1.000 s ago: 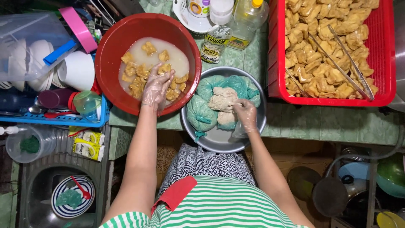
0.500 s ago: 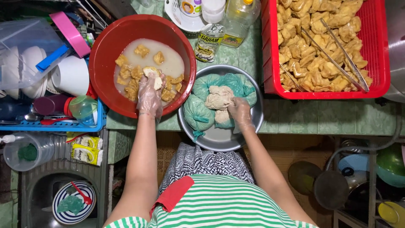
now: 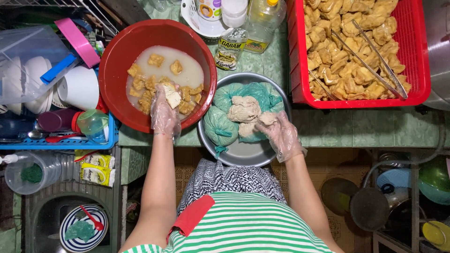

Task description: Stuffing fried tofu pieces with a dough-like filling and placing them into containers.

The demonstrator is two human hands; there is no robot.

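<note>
My left hand (image 3: 165, 112), in a clear plastic glove, holds a pale piece of tofu (image 3: 172, 97) over the near rim of a red basin (image 3: 117, 56). The basin holds cloudy liquid with several fried tofu pieces. My right hand (image 3: 280, 136), also gloved, pinches a lump of beige filling (image 3: 266, 119) in a metal bowl (image 3: 239, 152). That bowl carries green plastic bags (image 3: 220, 126) and a bigger mound of the same filling (image 3: 243, 108).
A red crate (image 3: 419, 56) of fried tofu with metal tongs (image 3: 375, 51) sits at the right. Bottles (image 3: 262, 21) stand behind the bowl. A blue dish rack (image 3: 56, 140) with cups lies at the left, a sink (image 3: 42, 225) below it, pots (image 3: 375, 206) lower right.
My left hand lifted a tofu piece out of the liquid and drew it back toward the basin's near rim. My right hand stayed in the metal bowl on the filling.
</note>
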